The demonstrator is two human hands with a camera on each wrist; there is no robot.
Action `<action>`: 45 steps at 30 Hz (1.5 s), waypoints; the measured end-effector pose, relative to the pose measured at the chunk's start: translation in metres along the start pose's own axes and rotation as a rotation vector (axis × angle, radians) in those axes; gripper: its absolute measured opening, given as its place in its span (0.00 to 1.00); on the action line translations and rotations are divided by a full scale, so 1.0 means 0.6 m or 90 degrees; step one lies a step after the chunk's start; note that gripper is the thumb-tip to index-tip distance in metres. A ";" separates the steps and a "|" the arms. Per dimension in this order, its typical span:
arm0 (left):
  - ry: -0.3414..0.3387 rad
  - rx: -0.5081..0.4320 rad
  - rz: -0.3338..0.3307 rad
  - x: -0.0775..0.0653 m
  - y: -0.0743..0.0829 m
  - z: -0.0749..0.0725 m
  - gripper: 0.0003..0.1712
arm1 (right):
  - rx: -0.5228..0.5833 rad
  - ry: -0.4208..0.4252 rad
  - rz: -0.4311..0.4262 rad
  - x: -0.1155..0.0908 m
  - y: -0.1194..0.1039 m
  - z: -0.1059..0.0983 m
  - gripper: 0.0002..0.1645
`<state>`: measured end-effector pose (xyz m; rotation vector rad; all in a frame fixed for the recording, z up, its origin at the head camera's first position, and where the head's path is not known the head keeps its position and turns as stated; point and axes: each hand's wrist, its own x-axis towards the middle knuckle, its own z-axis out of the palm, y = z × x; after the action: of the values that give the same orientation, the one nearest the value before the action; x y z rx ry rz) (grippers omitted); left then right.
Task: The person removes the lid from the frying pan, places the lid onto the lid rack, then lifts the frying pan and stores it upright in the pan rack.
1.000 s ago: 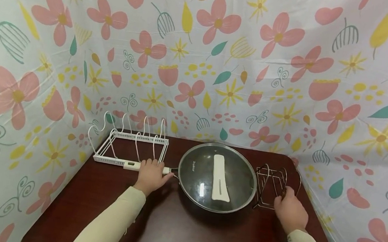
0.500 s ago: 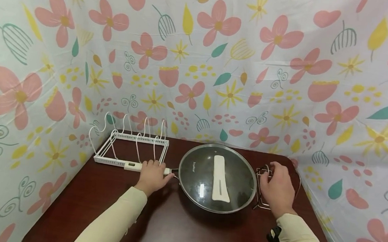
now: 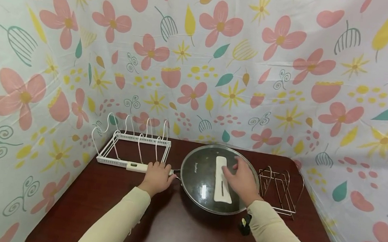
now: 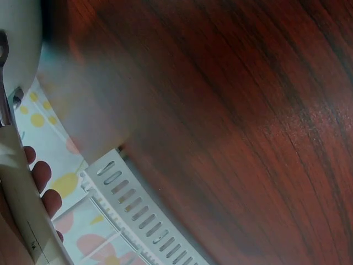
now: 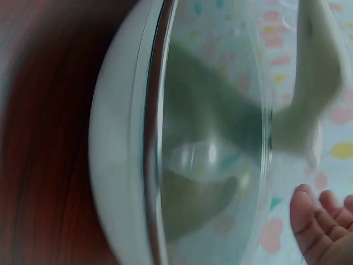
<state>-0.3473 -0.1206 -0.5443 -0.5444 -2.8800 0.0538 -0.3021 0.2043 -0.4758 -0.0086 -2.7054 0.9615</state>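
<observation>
A frying pan (image 5: 113,127) with a cream handle (image 3: 137,167) stands on the table under a glass lid (image 3: 195,189). My left hand (image 3: 156,179) grips the pan's handle; in the left wrist view its fingertips (image 4: 42,175) show curled round the handle's far side. Across the lid runs a cream lid handle (image 3: 222,189). My right hand (image 3: 244,182) is over the lid's right half, close beside that lid handle. In the right wrist view the right hand's fingers (image 5: 302,212) are apart from the lid handle (image 5: 320,72) and hold nothing.
At the left, behind the pan's handle, stands a white metal rack (image 3: 112,161) with upright wire loops. A small metal wire rack (image 3: 284,210) is right of the pan. Both are on the dark red wooden table (image 3: 178,233). A flower-print cloth (image 3: 198,113) encloses the back and sides.
My right hand has let go of the small wire rack at the right and moved left over the lid to its handle. The left hand stays on the pan's handle.
</observation>
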 end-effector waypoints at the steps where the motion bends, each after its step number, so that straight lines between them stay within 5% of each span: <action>1: 0.001 0.000 0.000 0.000 0.000 0.001 0.27 | -0.002 -0.015 0.006 0.000 -0.006 0.006 0.45; 8: 0.013 -0.003 0.002 0.002 0.003 0.005 0.27 | 0.009 -0.071 0.040 -0.005 -0.024 0.034 0.52; 21: 0.030 0.006 0.010 0.003 0.002 0.005 0.28 | -0.077 -0.071 0.087 -0.011 -0.042 0.047 0.55; 29: 0.028 0.020 0.005 0.002 -0.003 0.004 0.29 | -0.111 -0.059 0.081 -0.011 -0.050 0.051 0.39; 45: 0.016 0.005 -0.002 -0.003 0.002 0.001 0.29 | -0.059 -0.081 0.115 -0.014 -0.040 0.058 0.39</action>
<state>-0.3455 -0.1201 -0.5455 -0.5351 -2.8553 0.0585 -0.3005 0.1633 -0.4888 -0.2218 -2.9041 0.9118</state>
